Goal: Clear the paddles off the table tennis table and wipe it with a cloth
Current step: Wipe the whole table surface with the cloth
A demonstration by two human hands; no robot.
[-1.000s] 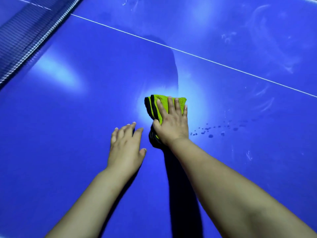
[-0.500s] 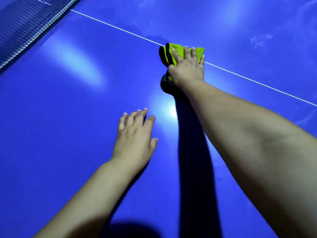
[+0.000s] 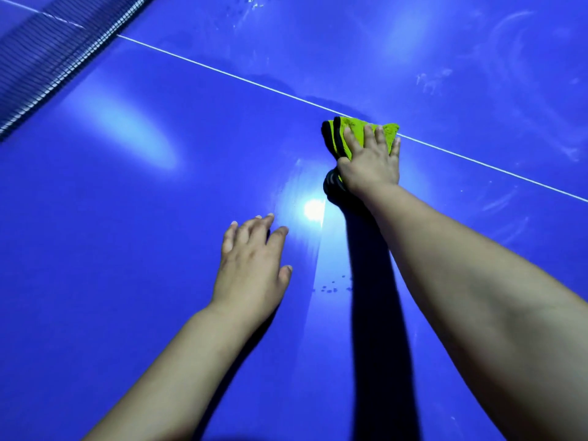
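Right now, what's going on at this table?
A person is wiping the blue table tennis table with a green cloth. The right hand presses flat on the cloth, right at the white line. The left hand is spread open low over the table nearer the person, holding nothing. A few droplets sit beside the right forearm, and smears show beyond the line.
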